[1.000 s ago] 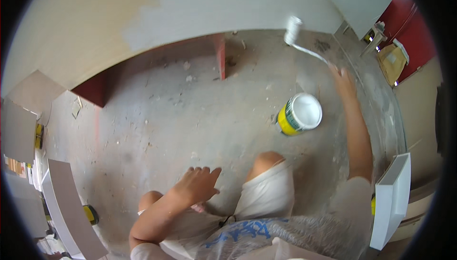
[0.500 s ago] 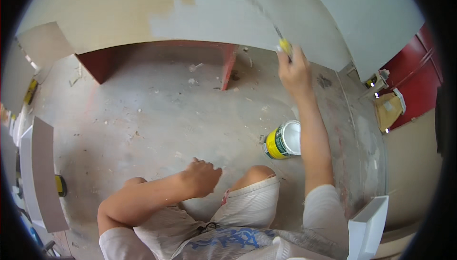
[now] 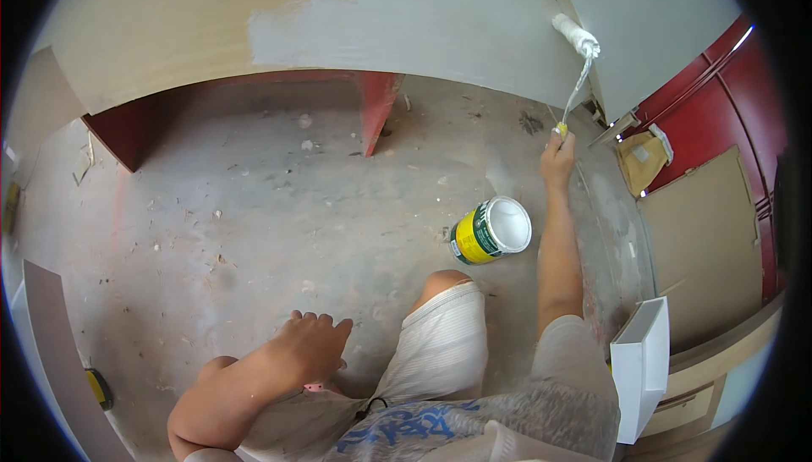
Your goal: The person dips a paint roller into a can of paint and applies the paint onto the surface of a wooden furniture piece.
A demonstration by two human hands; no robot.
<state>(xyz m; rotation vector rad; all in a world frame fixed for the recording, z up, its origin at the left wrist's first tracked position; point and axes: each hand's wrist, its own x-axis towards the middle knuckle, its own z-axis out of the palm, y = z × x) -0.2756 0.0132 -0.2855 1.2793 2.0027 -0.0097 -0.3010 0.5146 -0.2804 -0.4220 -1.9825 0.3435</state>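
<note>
My right hand [image 3: 558,160] is closed round the yellow handle of a paint roller [image 3: 578,36]. Its sleeve is thick with white paint and lies against the pale panel [image 3: 457,22], by the panel's right edge. A tan unpainted patch shows on the panel's left part. My left hand [image 3: 311,345] hangs above my lap, fingers loosely bent and thumb apart, with nothing visible in it; its palm is hidden. Between my right forearm and knee, a yellow and green paint can [image 3: 491,230] stands on the floor, its inside white.
Dark red supports [image 3: 378,111] show under the panel's lower edge. A white box-like piece [image 3: 640,369] is beside my right elbow. A tan bag [image 3: 644,162] lies by a red door [image 3: 702,107]. Debris dots the grey floor [image 3: 254,217]. At left is a pale board [image 3: 63,360].
My right hand has moved right and down with the roller, from the panel's upper middle to its right edge. My left hand has shifted slightly left and down, its fingers loosening. The view has turned rightward.
</note>
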